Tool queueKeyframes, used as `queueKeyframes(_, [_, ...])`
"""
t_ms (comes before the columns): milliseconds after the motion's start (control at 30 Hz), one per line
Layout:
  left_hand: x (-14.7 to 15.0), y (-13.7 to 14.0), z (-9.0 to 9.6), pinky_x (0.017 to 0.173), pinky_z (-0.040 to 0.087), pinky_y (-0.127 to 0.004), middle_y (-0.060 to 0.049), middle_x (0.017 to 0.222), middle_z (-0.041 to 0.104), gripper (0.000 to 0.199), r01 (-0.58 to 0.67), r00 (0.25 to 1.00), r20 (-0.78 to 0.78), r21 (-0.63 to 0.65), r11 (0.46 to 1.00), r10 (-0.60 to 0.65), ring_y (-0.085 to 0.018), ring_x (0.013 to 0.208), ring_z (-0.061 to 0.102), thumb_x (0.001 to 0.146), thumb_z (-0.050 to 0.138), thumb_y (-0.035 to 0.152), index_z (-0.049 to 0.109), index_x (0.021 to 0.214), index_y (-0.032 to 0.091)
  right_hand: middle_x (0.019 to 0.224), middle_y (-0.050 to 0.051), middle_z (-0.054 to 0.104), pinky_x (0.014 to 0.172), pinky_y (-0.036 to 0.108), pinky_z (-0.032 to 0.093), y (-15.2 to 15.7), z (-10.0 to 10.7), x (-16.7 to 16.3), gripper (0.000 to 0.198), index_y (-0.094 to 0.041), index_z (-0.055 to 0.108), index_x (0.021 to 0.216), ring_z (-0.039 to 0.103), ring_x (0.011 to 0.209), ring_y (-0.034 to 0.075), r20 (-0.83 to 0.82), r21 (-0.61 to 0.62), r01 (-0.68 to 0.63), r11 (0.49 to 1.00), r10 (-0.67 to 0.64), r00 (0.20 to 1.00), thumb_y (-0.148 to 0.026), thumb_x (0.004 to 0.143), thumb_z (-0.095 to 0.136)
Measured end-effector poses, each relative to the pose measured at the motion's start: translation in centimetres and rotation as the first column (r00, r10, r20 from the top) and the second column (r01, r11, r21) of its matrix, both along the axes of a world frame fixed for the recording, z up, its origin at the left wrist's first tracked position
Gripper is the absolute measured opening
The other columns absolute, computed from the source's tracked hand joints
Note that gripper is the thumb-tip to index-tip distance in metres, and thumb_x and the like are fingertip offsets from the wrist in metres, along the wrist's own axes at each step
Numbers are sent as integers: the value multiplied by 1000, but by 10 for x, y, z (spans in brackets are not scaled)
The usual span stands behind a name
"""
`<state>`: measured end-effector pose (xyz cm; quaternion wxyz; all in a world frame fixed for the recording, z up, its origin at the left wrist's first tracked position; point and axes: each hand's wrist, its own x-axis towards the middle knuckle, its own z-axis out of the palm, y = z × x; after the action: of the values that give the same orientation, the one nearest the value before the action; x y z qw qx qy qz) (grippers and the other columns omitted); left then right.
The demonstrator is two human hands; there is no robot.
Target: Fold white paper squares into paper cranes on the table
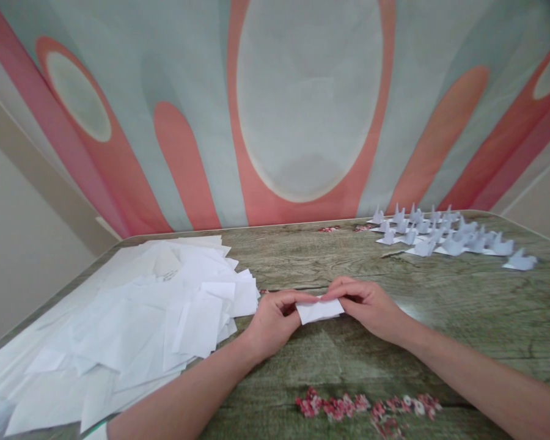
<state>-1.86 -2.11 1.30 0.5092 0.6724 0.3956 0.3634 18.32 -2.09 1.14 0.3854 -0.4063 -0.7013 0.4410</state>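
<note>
Between my two hands, just above or on the wooden-patterned tabletop, is a small folded piece of white paper. My left hand pinches its left end, thumb and fingers closed on it. At the other end my right hand grips the top and right edge, its index finger meeting the left fingertips near the middle of the upper fold. Part of the paper's back side is hidden by the fingers.
A wide heap of loose white paper sheets covers the table's left side. Several folded white paper cranes stand in rows at the back right. Pink flower prints mark the tabletop. Behind it hangs a patterned backdrop.
</note>
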Motion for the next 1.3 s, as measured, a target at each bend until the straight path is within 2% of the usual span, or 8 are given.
queueKeyframes(200, [-3,1,5,76,46,-25,-5,93,67,29,-16,995,-100,87,996,24,-17,85,61,74,48,8,70,90,18,85,2,59,69,27,40,1,-2,1,24,-21,69,79,56,79,14,33,40,20,999,-21,999,-9,77,48])
queueKeyframes(333, [-5,-1,16,77,44,-23,-3,95,67,36,1,989,-148,63,998,9,-16,88,59,72,43,4,70,92,18,85,2,58,69,26,40,1,-3,2,26,-20,68,81,56,78,14,38,60,8,998,-10,999,-7,77,46])
queueKeyframes(567, [-1,0,4,63,44,-23,-4,85,68,22,-95,980,-172,44,995,101,-16,72,59,77,54,25,67,93,15,88,4,57,67,26,41,-1,0,2,24,-19,67,82,55,78,14,64,99,-9,995,2,998,-9,78,45])
queueKeyframes(733, [-1,0,2,64,43,-23,-4,86,67,19,-30,975,-213,129,991,57,-14,72,57,77,55,22,68,91,17,76,1,56,62,26,39,-5,1,-4,8,-17,61,76,51,68,13,127,112,45,993,-59,990,-22,79,54])
queueKeyframes(833, [-1,-3,6,57,40,-22,-1,74,65,19,12,965,-260,121,993,20,-12,61,53,77,56,21,66,92,18,71,-1,54,59,24,39,-8,0,-7,9,-18,56,81,49,64,12,136,58,80,995,-88,987,-24,77,59])
queueKeyframes(933, [1,-5,3,54,39,-21,2,65,58,18,-32,986,-162,64,997,42,-10,58,51,73,61,20,60,90,16,70,-2,54,58,22,39,-9,0,-9,13,-18,55,87,49,64,11,126,-6,63,998,-62,990,-24,76,59])
queueKeyframes(1100, [3,-1,-3,68,46,-25,-1,85,59,28,-128,973,184,-62,990,138,-11,72,57,72,63,16,45,95,17,64,-3,52,51,20,33,-12,5,-10,12,-16,60,82,43,56,9,153,-93,-8,996,22,988,-27,77,59])
queueKeyframes(1300, [7,-2,2,69,46,-24,-3,93,58,26,-197,938,276,-72,978,209,-10,72,57,72,63,14,45,90,17,54,-5,48,43,18,29,-19,8,-18,15,-14,55,71,40,45,5,49,-312,-61,948,80,996,-28,77,58])
